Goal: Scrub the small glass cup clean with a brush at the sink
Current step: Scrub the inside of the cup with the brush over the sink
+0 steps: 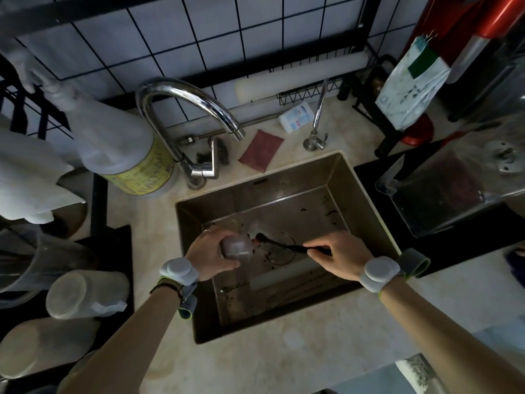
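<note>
1. Scrubbing is underway: the left hand [211, 255] grips the small glass cup [237, 247] over the sink [366, 200].
2. The right hand [339, 258] clutches the brush [279, 244], bristles at the cup's mouth.
3. Rinsing seems left; tap [196, 106] looks dry.

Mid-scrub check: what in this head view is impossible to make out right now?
- Brush bristles: head view, blurred at the cup mouth; contact unclear.
- Cup interior: faces away, wrapped by the left hand.
- Brush handle end: covered by the right hand.
- Sink drain: dim, behind the brush.
</note>
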### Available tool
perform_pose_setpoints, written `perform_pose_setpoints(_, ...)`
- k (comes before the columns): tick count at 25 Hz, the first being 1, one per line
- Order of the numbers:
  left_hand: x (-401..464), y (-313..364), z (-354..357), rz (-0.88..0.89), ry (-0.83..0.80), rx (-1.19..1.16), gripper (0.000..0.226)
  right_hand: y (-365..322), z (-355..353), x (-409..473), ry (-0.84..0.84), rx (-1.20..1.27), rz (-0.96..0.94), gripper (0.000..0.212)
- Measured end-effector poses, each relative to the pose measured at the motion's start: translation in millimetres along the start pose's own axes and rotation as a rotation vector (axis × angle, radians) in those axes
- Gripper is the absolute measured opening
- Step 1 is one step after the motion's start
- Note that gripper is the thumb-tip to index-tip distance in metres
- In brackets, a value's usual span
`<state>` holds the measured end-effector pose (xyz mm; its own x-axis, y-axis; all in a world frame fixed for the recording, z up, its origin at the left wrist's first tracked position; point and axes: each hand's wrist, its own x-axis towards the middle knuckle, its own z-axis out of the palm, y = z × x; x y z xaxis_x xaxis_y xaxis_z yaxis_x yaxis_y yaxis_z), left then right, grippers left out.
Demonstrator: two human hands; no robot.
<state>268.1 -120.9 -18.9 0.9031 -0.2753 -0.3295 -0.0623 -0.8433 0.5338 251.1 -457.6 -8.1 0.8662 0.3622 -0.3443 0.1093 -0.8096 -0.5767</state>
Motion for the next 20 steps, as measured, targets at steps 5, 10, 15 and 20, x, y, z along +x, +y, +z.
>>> perform_pose_setpoints(5, 5, 0, 3, -0.018, 0.001, -0.021, 0.065, 10, -3, 1, 0.061, 0.130, 0.013, 0.027)
perform_pose_setpoints(10, 6, 1, 5, -0.055, -0.019, -0.094, 0.066, 6, -4, 3, 0.154, 0.204, -0.040, 0.025)
perform_pose_setpoints(15, 4, 0, -3, -0.030, -0.036, -0.156, 0.063, -1, -10, 3, 0.068, 0.125, -0.067, 0.025)
perform_pose_setpoints(20, 9, 12, -3, 0.029, -0.108, -0.258, 0.064, -34, -6, 18, 0.053, -0.115, -0.186, 0.031)
